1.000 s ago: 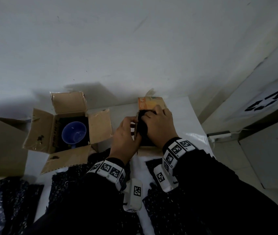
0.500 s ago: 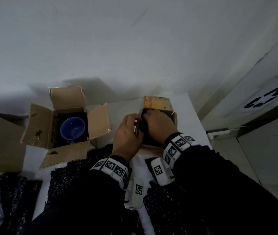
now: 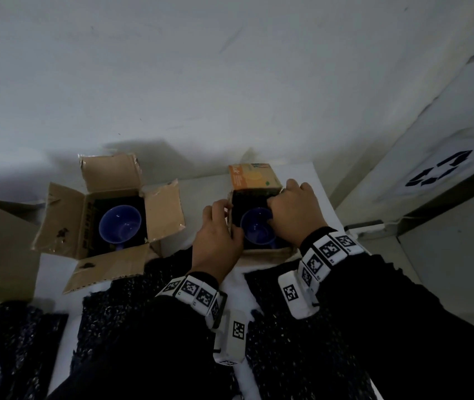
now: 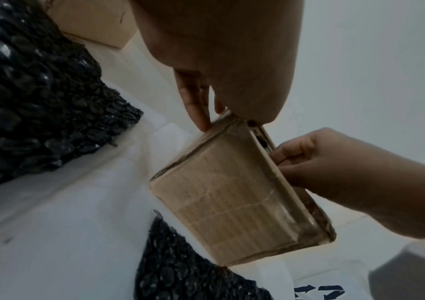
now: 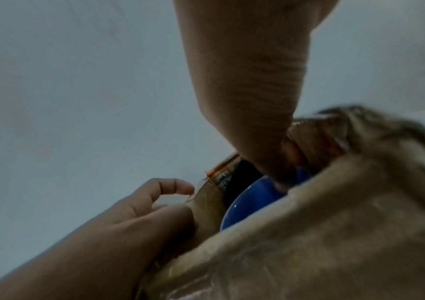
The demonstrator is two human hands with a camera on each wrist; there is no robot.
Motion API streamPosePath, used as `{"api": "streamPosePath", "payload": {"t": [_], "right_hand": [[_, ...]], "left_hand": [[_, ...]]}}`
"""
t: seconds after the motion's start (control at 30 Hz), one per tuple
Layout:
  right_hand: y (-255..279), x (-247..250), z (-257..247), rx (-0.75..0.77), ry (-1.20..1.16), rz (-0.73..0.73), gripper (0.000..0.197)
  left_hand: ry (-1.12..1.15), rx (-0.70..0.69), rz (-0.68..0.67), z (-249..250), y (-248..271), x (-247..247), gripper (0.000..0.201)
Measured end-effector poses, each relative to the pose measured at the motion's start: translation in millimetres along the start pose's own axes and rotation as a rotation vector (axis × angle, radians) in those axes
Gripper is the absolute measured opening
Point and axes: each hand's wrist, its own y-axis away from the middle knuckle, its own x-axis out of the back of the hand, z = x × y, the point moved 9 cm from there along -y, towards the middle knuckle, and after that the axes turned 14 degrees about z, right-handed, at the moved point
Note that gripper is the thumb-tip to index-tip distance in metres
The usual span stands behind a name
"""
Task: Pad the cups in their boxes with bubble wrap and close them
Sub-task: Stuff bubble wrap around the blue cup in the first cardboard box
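Both boxes open, neither closed. Right box (image 3: pixel 261 249): blue cup (image 3: pixel 256 229) sits inside with black bubble wrap lining (image 3: pixel 243 203) round it, orange printed flap (image 3: pixel 254 176) standing up at the far side. Left hand (image 3: pixel 218 235) is on the box's left wall, fingers curled over the rim, so it grips the cardboard edge; the wrist view shows fingertips (image 4: pixel 201 121) on the top corner. Right hand (image 3: pixel 293 212) reaches into the box at the cup's right, fingers bent down between cup and wall, apparently tucking wrap; whether it pinches the wrap I cannot tell. Left box (image 3: pixel 85 226): second blue cup (image 3: pixel 120 223) inside on dark lining, all four flaps splayed. Spare black bubble wrap sheets (image 3: pixel 120 307) lie on the white table (image 3: pixel 198 192) near the person. My read: padding nearly done on the right box; left: top padding, closing both.
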Motion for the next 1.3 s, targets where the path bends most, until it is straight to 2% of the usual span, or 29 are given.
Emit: {"api": "streamPosePath", "payload": {"t": [0.27, 0.4, 0.5, 0.57, 0.6, 0.67, 0.73, 0.8, 0.87, 0.9, 0.97, 1.07, 1.17, 1.23, 1.3], "right_hand": [[-7.2, -19.1, 6.5, -0.251, -0.102, 0.085, 0.008], [0.0, -16.1, 5.8, -0.257, -0.139, 0.202, 0.007], [14.9, 1.7, 21.9, -0.254, -0.398, 0.382, 0.020], [41.1, 17.0, 47.8, -0.338, -0.620, 0.561, 0.018], [58.7, 17.9, 60.1, -0.398, -0.704, 0.593, 0.015], [95.6, 8.5, 75.7, -0.496, -0.805, 0.526, 0.014], [131.9, -14.3, 73.3, -0.530, -0.881, 0.316, 0.020], [167.9, -44.9, 57.9, -0.512, -0.882, 0.037, 0.037], [200.3, -72.5, 38.9, -0.443, -0.741, -0.207, 0.050], [212.3, -80.5, 32.0, -0.415, -0.677, -0.253, 0.053], [224.0, -85.5, 28.0, -0.441, -0.656, -0.186, 0.044], [226.6, -81.4, 28.7, -0.508, -0.689, -0.072, 0.019], [226.8, -76.4, 35.8, -0.544, -0.716, -0.011, 0.010], [224.5, -67.2, 40.3, -0.518, -0.706, 0.068, 0.015], [222.8, -53.6, 39.8, -0.475, -0.724, 0.172, 0.024]], "left_hand": [[-0.015, -0.061, -0.085, 1.4, 1.5, 1.7, 0.040], [-0.075, -0.069, -0.085, 6.0, 2.2, 3.1, 0.040], [-0.184, -0.176, -0.047, 14.9, 10.7, 6.8, 0.044], [-0.210, -0.264, 0.022, 24.4, 22.0, 11.1, 0.045], [-0.195, -0.299, 0.054, 31.1, 29.6, 14.1, 0.043], [-0.134, -0.402, 0.078, 48.6, 48.8, 17.7, 0.033], [-0.089, -0.542, 0.050, 64.3, 71.9, 15.5, 0.022], [-0.014, -0.608, -0.084, 67.0, 95.9, 2.7, 0.019], [-0.023, -0.529, -0.309, 53.6, 118.5, -19.5, 0.024], [-0.096, -0.457, -0.418, 42.0, 129.7, -30.7, 0.031], [-0.224, -0.346, -0.559, 20.5, 149.3, -43.4, 0.052], [-0.277, -0.333, -0.647, 11.1, 165.9, -47.6, 0.072], [-0.239, -0.228, -0.686, 7.1, 168.2, -46.8, 0.058], [-0.180, -0.151, -0.623, 8.7, 162.6, -42.8, 0.037], [-0.110, -0.136, -0.516, 14.3, 154.0, -37.0, 0.022]]}}
